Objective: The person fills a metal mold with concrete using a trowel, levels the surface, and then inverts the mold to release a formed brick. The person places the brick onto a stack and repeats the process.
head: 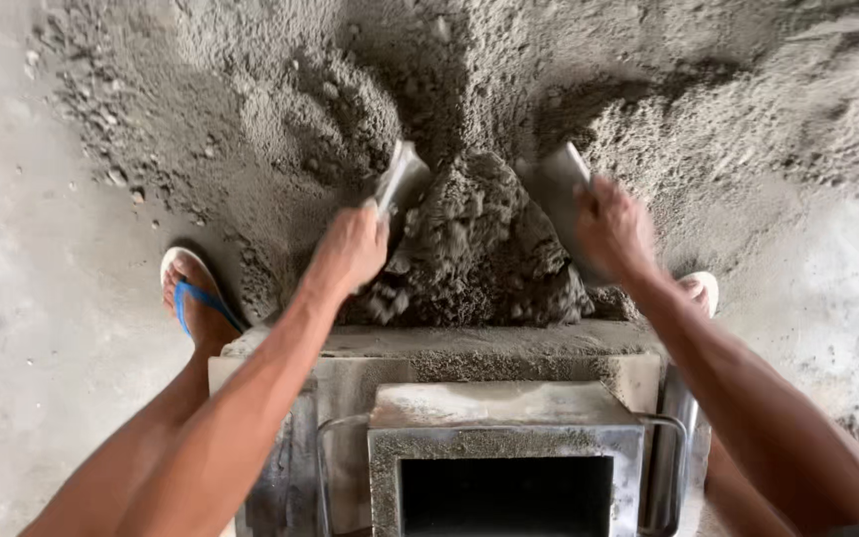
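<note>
We look straight down over our 2 arms at a grey pile of damp sand mix [469,89] spread across the concrete floor [22,398]. Our left hand [355,249] is closed in a fist around the lower end of a flat metal scoop plate [402,179], the fingers wrapped fully about it so that the plate rises up and away from the knuckles, tilted toward the middle. Our right hand [613,227] grips a 2nd flat metal plate [557,184] in the same way, fingers curled tight over its near edge; this hand is blurred, so we cannot tell exactly how the thumb sits.

Between the 2 plates sits a dark clump of the mix [474,249], heaped and crumbly. It lies just inside both sets of fingers, touching the inner faces of the plates, with the left fingers at its upper left flank and the right fingers at its upper right flank. The foot of the clump rests on the far ledge of a metal block mould [489,413], whose dusty grey frame stands directly below our wrists, and whose square opening [504,495] shows dark at the bottom edge of the view.

A foot in a blue and white sandal [196,293] stands left of the mould, and the tip of another sandal [700,288] shows on the right.
</note>
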